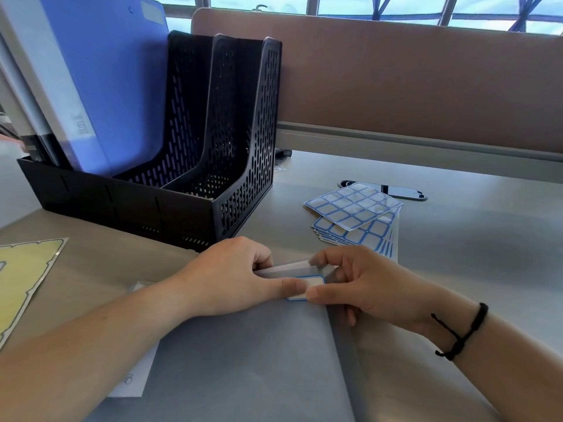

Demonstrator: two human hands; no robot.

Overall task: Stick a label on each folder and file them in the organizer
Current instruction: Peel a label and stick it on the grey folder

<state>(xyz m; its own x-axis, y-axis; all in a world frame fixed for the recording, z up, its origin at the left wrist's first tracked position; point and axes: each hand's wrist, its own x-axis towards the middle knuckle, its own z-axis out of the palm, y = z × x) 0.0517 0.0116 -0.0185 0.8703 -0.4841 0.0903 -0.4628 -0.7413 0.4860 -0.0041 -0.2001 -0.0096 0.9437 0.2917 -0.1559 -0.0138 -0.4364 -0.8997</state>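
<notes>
A grey translucent folder (259, 354) lies flat on the desk in front of me. A white label with a blue border (310, 283) sits near its top edge. My left hand (231, 275) presses the label's left part with a straight finger. My right hand (368, 284) touches the label's right end with the thumb, its fingers curled round the folder's top right edge. The black mesh organizer (237, 190) stands at the back left. A blue folder (122, 86) is filed upright in one of its left slots; the two right slots hold nothing.
Sheets of blue-bordered labels (356, 217) are fanned out right of the organizer, a dark phone (402, 191) behind them. A yellow sheet (24, 275) lies at the left edge. A brown partition (396, 86) walls the desk's back.
</notes>
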